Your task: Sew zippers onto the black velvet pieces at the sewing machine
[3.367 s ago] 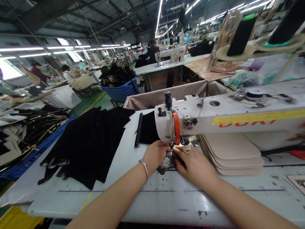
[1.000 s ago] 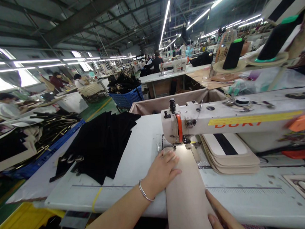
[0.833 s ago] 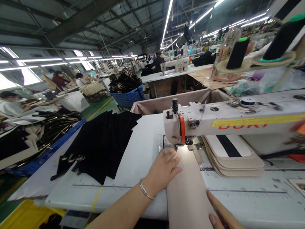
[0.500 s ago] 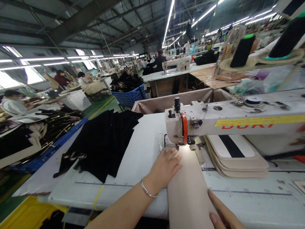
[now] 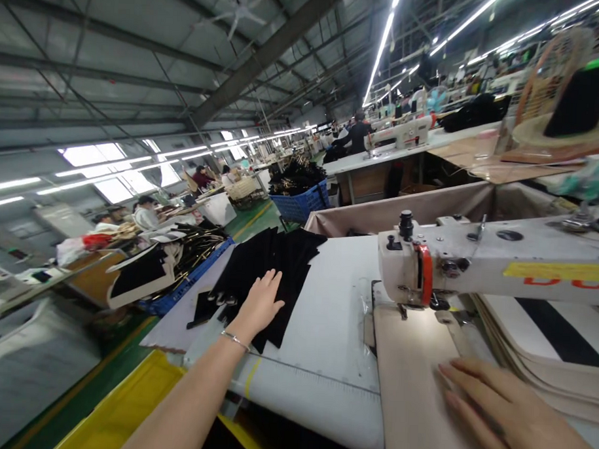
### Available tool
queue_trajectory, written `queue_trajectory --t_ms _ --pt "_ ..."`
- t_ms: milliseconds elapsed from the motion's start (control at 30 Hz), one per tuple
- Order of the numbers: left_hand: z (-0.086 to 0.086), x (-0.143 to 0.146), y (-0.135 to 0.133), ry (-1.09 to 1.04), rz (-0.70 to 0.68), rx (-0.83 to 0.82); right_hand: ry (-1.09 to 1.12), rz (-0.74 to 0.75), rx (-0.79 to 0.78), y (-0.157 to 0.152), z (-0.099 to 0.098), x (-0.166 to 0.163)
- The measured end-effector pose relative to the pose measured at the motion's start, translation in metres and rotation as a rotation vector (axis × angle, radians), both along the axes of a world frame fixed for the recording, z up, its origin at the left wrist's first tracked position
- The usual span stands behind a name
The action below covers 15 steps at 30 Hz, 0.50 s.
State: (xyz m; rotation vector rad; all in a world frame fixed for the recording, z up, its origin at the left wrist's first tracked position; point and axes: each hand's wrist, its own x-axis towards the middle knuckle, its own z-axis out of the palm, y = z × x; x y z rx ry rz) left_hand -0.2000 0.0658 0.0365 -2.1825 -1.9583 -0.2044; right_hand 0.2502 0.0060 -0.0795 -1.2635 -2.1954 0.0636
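Observation:
My left hand lies flat with fingers stretched on a stack of black fabric pieces at the left of the white sewing table. My right hand rests open, palm down, on a long beige panel that runs under the head of the white sewing machine. The panel's far end sits below the needle area.
A stack of beige panels with a black stripe lies under the machine arm at the right. Blue crates of black parts stand left and behind. A beige cloth bin hangs behind the table. Other people work at distant tables.
My left hand left the beige panel and reached left onto the black fabric stack. My right hand slid up the panel toward the machine. The view swung left.

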Motion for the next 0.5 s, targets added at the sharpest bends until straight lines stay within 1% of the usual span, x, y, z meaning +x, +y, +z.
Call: queue_trajectory --t_ms 33,100,167,233,333,433,500 --pt "0.003 -0.014 0.000 0.001 -0.011 -0.031 -0.047 0.027 0.005 0.010 0.005 -0.006" --pt "0.010 -0.037 0.000 -0.013 -0.032 -0.037 -0.126 0.065 0.016 0.028 0.009 -0.016" --pt "0.016 -0.053 -0.001 -0.029 -0.014 -0.011 -0.158 0.070 0.023 0.039 0.007 -0.020" --pt "0.021 -0.066 -0.001 -0.034 -0.010 -0.017 -0.175 0.066 0.029 0.044 0.002 -0.021" --pt "0.023 -0.076 -0.001 -0.020 -0.030 -0.021 -0.191 0.062 0.039 0.045 -0.004 -0.018" --pt "0.022 -0.078 0.002 0.003 -0.042 0.004 -0.203 0.068 0.044 0.044 -0.007 -0.015" --pt "0.028 -0.078 0.004 0.013 -0.014 0.042 -0.208 0.068 0.054 0.044 -0.007 -0.015"
